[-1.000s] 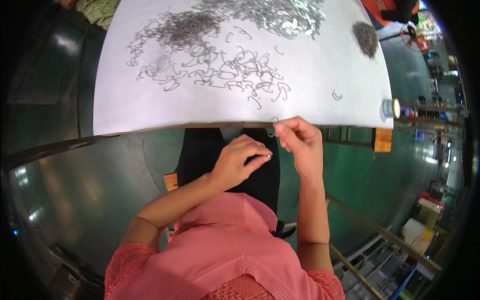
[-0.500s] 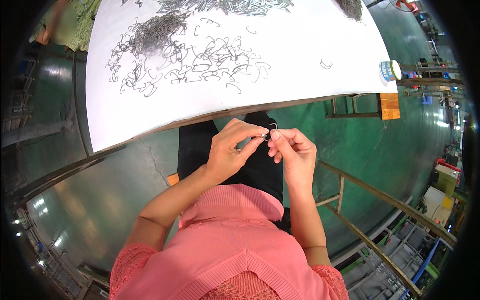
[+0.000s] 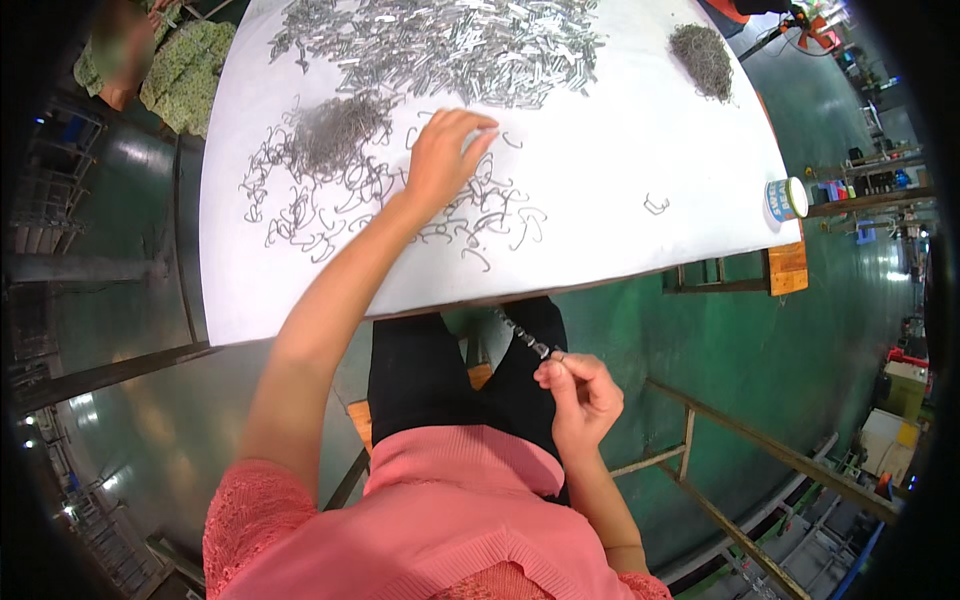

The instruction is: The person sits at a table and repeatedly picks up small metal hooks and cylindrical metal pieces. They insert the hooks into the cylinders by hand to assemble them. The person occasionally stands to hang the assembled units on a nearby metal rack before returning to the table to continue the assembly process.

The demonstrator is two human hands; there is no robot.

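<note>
My left hand (image 3: 447, 160) reaches out over the white tabletop (image 3: 600, 210), open, thumb and fingers apart, with nothing visible between them. Beneath and beside it are scattered bent wire hooks (image 3: 300, 210), dark and C-shaped, heaped denser in a tangle (image 3: 335, 135) to its left. Just beyond the fingers spreads a broad pile of small silvery metal pieces (image 3: 450, 50). Over my lap, my right hand (image 3: 585, 400) is closed, pinching the end of a short chain of linked metal pieces (image 3: 524, 337). That chain slants up and left toward the table edge.
A separate wire heap (image 3: 702, 62) lies at the far right. One or two loose hooks (image 3: 656, 204) rest on the right side, and a blue-and-white tub (image 3: 785, 199) stands by the right edge. Metal rails (image 3: 770, 430) run beside me. Another person (image 3: 185, 75) is at the far left.
My left hand has left my right hand and moved forward over the table. The right hand has lowered slightly, with the chain now showing. The view has shifted, showing more of the far tabletop.
</note>
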